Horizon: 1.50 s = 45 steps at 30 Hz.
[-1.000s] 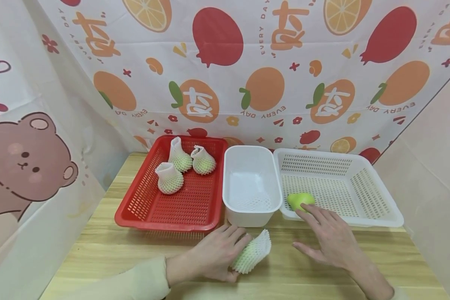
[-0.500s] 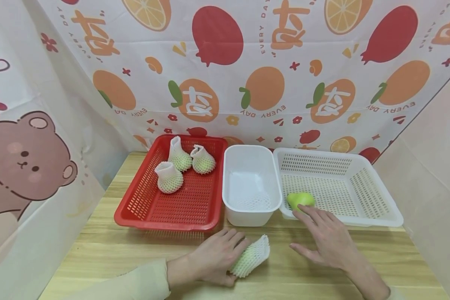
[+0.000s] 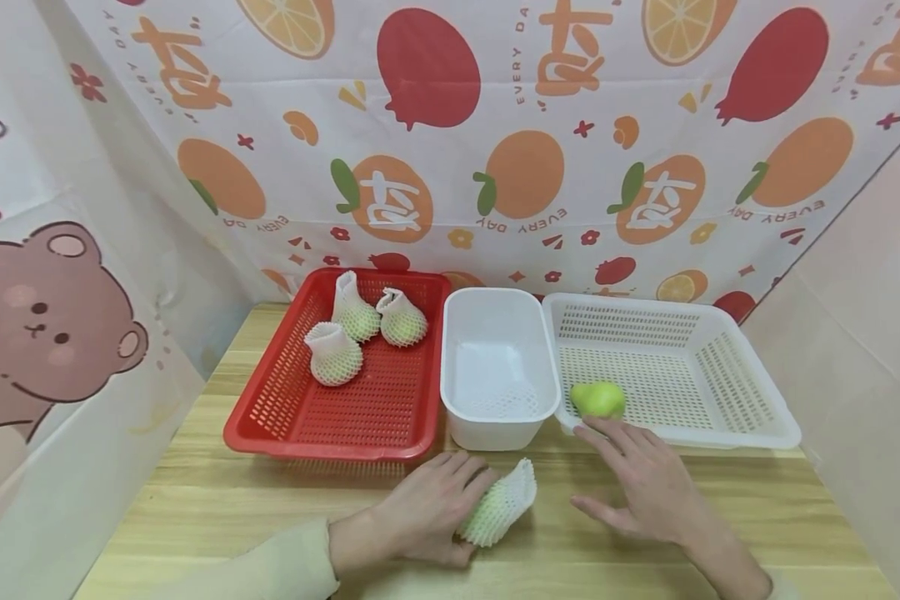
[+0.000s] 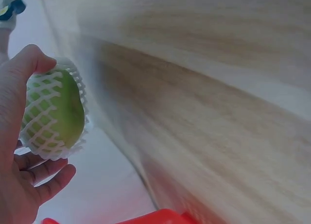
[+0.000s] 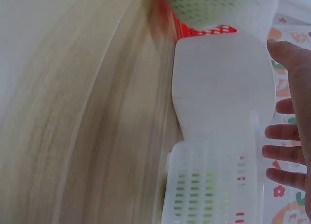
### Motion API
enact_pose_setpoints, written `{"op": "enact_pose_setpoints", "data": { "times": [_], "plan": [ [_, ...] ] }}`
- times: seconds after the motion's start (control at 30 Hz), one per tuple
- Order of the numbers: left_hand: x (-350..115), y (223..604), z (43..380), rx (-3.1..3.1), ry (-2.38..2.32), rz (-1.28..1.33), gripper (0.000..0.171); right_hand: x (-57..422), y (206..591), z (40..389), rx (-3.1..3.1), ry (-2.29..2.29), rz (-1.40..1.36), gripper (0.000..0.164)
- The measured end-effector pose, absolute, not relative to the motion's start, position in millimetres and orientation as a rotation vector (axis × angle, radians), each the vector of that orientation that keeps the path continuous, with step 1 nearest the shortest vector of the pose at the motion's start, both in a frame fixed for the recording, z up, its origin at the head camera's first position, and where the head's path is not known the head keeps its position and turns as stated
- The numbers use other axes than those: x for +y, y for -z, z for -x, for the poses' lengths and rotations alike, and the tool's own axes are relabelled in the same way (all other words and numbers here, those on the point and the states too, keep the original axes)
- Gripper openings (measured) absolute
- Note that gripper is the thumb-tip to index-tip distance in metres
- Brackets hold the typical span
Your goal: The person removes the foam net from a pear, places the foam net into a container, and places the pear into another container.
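In the head view my left hand (image 3: 426,512) holds a green pear in a white foam net sleeve (image 3: 498,507), low above the wooden table. Its thumb and fingers curl round the sleeve's base, and the loose mouth points up and right. The left wrist view shows the netted pear's (image 4: 58,112) bare green end. My right hand (image 3: 648,482) hovers with fingers spread at the front rim of the white slotted basket (image 3: 660,375), holding nothing. A bare green pear (image 3: 602,400) lies inside that basket, just beyond the fingertips.
A red slotted basket (image 3: 382,417) on the left contains three pears in foam nets (image 3: 336,358). Between the two baskets stands a deep white tub (image 3: 498,429), with some white netting (image 3: 513,402) at its bottom. A printed cloth (image 3: 450,192) hangs behind them.
My right hand has drawn back slightly, its fingertips now off the bare pear's outline. The left hand keeps its hold on the netted pear, which has tipped slightly. The head view has shifted a little.
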<state>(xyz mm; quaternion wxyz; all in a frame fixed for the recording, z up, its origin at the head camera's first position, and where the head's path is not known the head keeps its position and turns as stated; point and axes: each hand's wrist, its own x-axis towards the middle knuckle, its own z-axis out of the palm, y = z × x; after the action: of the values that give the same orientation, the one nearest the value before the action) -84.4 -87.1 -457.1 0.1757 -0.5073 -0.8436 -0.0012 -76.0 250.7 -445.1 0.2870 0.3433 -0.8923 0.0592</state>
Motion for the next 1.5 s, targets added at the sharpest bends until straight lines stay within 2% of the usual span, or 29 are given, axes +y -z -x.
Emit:
{"op": "enact_pose_setpoints", "data": {
  "times": [0.33,0.5,0.77,1.2,1.5],
  "plan": [
    [-85,438,85,-2.343,0.151,1.363,0.096,241,441,70,-2.378,-0.29,-0.965,0.084],
    [-84,435,86,-2.31,0.203,1.345,0.099,233,445,71,-2.228,-0.453,-1.05,0.078],
    [-79,428,90,-2.231,0.287,1.355,0.1,214,455,77,-2.013,-0.765,-1.221,0.079],
    [-78,429,96,-2.112,0.441,1.371,0.103,190,465,81,-1.937,-0.992,-1.317,0.087],
    [-79,431,97,-2.063,0.553,1.411,0.099,178,469,83,-1.91,-1.029,-1.361,0.084]
  ]
}}
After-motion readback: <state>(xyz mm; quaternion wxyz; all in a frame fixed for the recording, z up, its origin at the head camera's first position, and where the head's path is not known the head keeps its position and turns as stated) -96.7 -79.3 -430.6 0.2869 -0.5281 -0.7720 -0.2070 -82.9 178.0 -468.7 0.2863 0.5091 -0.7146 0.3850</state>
